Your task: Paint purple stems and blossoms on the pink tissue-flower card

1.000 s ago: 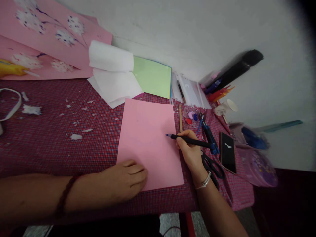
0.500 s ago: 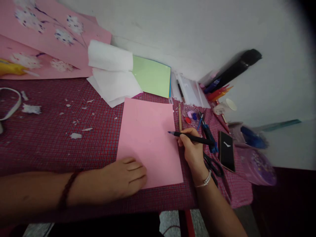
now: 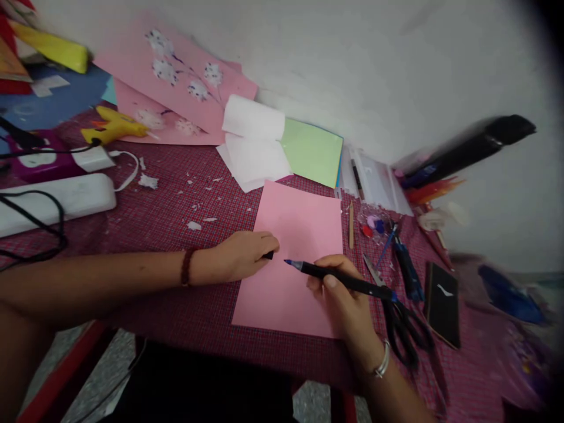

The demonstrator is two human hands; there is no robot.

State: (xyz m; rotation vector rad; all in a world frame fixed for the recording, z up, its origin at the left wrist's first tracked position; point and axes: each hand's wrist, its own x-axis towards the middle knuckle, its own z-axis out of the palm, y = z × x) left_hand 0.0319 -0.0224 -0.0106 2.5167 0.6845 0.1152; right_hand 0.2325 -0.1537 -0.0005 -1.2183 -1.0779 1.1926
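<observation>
A pink sheet [image 3: 304, 235] lies on the checked red tablecloth [image 3: 176, 235]. My left hand [image 3: 244, 255] rests on the sheet's left edge with its fingers curled round a small black piece [image 3: 268, 255] that looks like a pen cap. My right hand [image 3: 341, 299] is over the lower right of the sheet, gripping a black pen [image 3: 343, 281]. The pen's blue tip points left, a short way from the left hand's fingertips and just above the paper.
Black scissors [image 3: 403, 329], a dark phone [image 3: 443, 302], blue pens [image 3: 408, 270] and a wooden stick [image 3: 351, 224] lie right of the sheet. Green paper [image 3: 312, 151] and white paper [image 3: 255, 147] sit behind it. A yellow glue gun [image 3: 112, 126], a white power strip [image 3: 53, 200] and cables are at the left.
The view has swung left and pulled back. My left hand has moved up the sheet's left edge and curled round the small black piece. The pen has moved left over the sheet towards it.
</observation>
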